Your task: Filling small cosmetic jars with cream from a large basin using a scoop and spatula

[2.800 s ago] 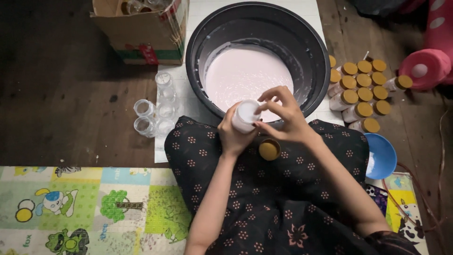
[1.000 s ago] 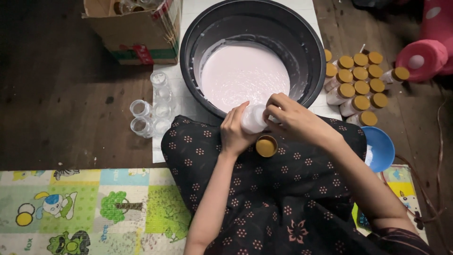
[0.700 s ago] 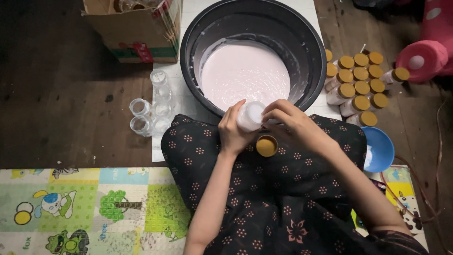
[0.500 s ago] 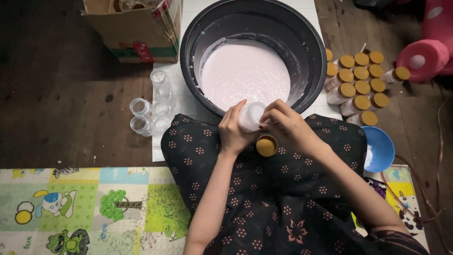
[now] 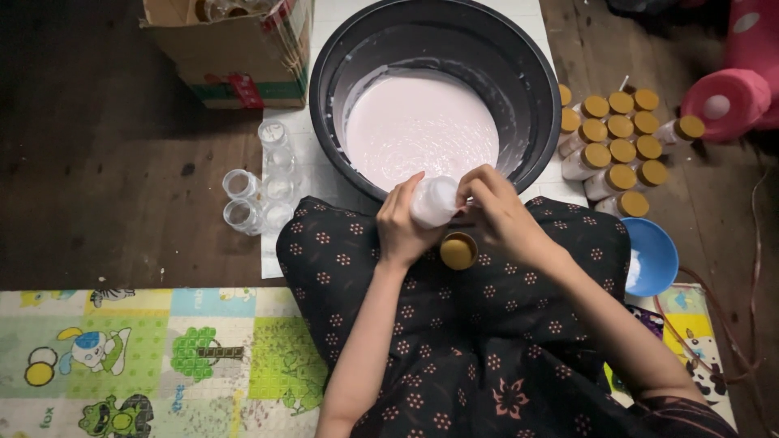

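A cardboard box [image 5: 235,49] is sitting at the top left on the dark wooden floor [image 5: 105,186]. Just below it, a cluster of empty clear jars [image 5: 260,182] is standing at the edge of a white sheet [image 5: 308,174]. To the right, a group of filled white bottles with yellow caps [image 5: 621,150] is standing close together, with a pink plastic toy [image 5: 730,89] lying beyond them. A blue bowl [image 5: 653,255] is resting lower right. A colourful cartoon play mat [image 5: 146,357] is covering the floor at the bottom left.
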